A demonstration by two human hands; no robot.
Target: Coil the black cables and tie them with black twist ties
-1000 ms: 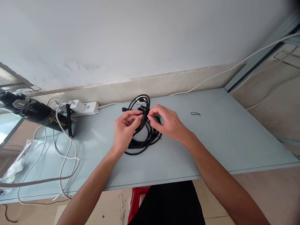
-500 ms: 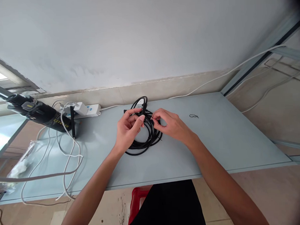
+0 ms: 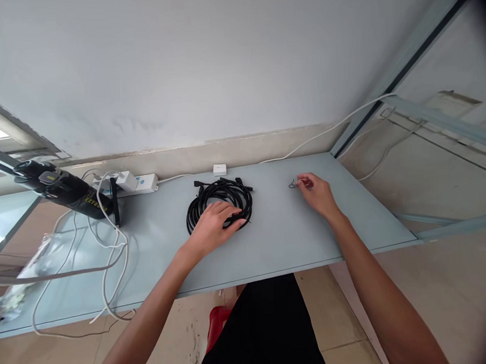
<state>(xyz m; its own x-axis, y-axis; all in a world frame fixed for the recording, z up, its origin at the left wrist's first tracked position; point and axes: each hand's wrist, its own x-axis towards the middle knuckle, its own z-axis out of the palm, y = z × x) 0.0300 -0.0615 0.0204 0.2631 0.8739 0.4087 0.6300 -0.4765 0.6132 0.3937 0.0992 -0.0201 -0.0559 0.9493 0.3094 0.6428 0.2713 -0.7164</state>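
Observation:
A coil of black cable (image 3: 247,200) with several black plug ends lies on the light blue-grey shelf top (image 3: 275,234). My left hand (image 3: 216,226) rests over the front of the coil, thumb apart from the fingers, and hides part of the loops. To the right, my right hand (image 3: 316,194) has its fingertips pinched together at thin black twist ties (image 3: 293,184). How many ties there are I cannot tell.
A small white box (image 3: 220,170) sits behind the coil by the wall. At left are a black bottle-shaped device (image 3: 72,192), a white power strip (image 3: 146,184), tangled white cables (image 3: 125,246) and a clear plastic bag (image 3: 20,293). A red stool (image 3: 217,322) stands below.
My right hand has moved right, from the coil to the twist ties. My left hand has lowered onto the front of the coil, which now lies flatter. The view has shifted to the right.

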